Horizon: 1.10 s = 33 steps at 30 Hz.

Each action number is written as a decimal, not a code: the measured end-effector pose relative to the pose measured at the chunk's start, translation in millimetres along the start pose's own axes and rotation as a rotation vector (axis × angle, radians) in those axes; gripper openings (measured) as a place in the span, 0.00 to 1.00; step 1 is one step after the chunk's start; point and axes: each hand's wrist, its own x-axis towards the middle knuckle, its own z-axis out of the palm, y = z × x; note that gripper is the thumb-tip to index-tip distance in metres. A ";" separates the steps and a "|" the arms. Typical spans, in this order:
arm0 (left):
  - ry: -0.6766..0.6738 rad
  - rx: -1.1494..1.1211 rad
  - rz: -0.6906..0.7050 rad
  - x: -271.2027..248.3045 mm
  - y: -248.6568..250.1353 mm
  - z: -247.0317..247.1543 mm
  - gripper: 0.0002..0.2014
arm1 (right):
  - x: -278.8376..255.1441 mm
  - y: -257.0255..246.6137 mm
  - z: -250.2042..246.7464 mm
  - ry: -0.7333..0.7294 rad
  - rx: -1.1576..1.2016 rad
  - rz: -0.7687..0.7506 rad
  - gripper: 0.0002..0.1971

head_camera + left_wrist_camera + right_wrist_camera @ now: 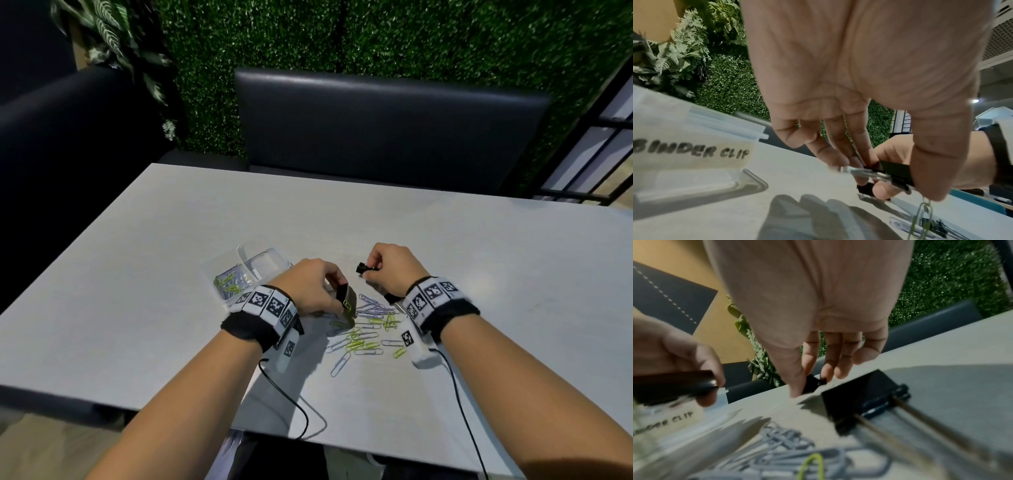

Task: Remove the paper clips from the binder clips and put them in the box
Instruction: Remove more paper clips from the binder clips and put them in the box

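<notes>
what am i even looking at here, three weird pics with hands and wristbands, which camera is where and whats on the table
No machine here: a person works with bare hands, wearing a camera on the head and one on each wrist. The wide picture is the head view, looking down at a grey table. The other two look along each palm toward the fingers.

The left hand grips a large black binder clip with a green paper clip hanging from it. The right hand pinches a small black binder clip. Loose paper clips, grey and green, lie between the wrists. A clear plastic box, labelled "binder clip", already holds some. Another large binder clip lies near the right hand.
</notes>
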 end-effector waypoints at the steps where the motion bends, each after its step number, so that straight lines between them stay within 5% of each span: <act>1: 0.007 0.002 0.003 -0.1 -0.8 -1.0 0.20 | 2.2 0.1 1.7 -0.023 -0.029 0.005 0.09; 5: 0.049 0.027 0.008 4.0 -3.5 0.8 0.22 | -10.5 1.0 1.7 0.072 -0.116 -0.074 0.11; 10: 0.107 0.052 0.017 10.8 0.4 7.5 0.28 | -39.8 -6.3 11.9 -0.177 0.420 -0.004 0.16; 14: 0.099 0.102 -0.018 12.7 8.8 4.8 0.28 | -44.7 4.6 20.2 -0.077 0.568 0.066 0.05; 18: 0.092 0.250 -0.091 21.1 9.9 0.0 0.20 | -51.7 16.8 24.2 -0.029 0.367 0.052 0.07; 22: 0.057 0.354 -0.133 24.8 10.8 3.9 0.22 | -65.1 16.3 24.9 -0.075 0.245 0.019 0.06; 25: 0.106 0.386 -0.078 17.6 11.4 7.3 0.34 | -73.5 17.7 18.6 0.013 0.140 -0.011 0.04; 33: -0.071 0.271 0.039 -22.7 28.3 46.8 0.22 | -96.8 26.0 23.0 -0.041 -0.132 -0.084 0.13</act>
